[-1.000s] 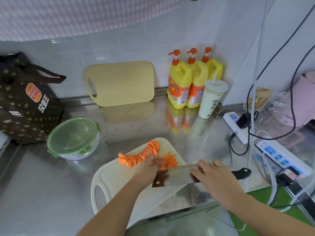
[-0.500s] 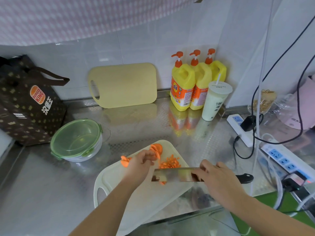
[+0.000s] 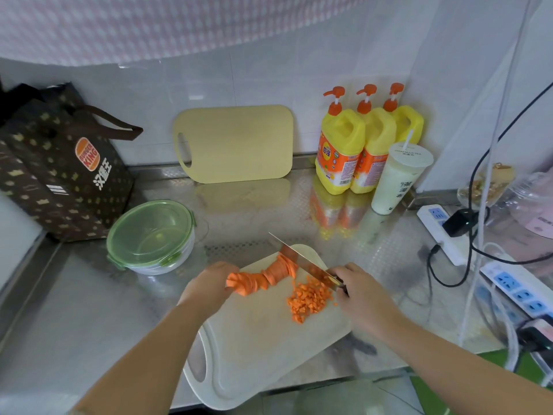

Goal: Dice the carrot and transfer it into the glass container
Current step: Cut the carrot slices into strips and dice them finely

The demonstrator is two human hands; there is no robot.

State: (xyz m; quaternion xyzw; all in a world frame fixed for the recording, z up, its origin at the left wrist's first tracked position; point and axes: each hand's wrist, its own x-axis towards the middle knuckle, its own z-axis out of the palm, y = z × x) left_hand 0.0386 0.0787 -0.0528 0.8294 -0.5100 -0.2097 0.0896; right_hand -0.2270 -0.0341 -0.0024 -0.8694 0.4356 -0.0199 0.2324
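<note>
So the white cutting board (image 3: 263,339) sits at an angle on the steel tabletop (image 3: 59,310), with one corner hanging over the front edge. On it there's a fanned row of carrot slices (image 3: 266,275) lying on their sides, and right next to it, on the near right, a little heap of diced carrot (image 3: 308,301). The left hand (image 3: 209,283) is curled around the left end of that row, with the fingers mostly hidden behind the back of the hand. The right hand (image 3: 362,295) is wrapped around the handle of the knife (image 3: 302,262). Its blade runs away and to the left, with the tip up past the far edge of the board and the flat pressed against the right end of the slices. The hands are apart, with the slices and the dice between them. The glass container (image 3: 151,235) is off to the left of the board, just beside it on the tabletop, with its green clip lid on. Behind that is a brown bag (image 3: 59,169) with a burger logo. A yellow cutting board (image 3: 236,143) leans on the tiled wall at the back, three yellow soap bottles (image 3: 341,151) stand in the corner with a lidded drink cup (image 3: 399,178) in front of them, and power strips (image 3: 443,232) with cables lie along the right.
</note>
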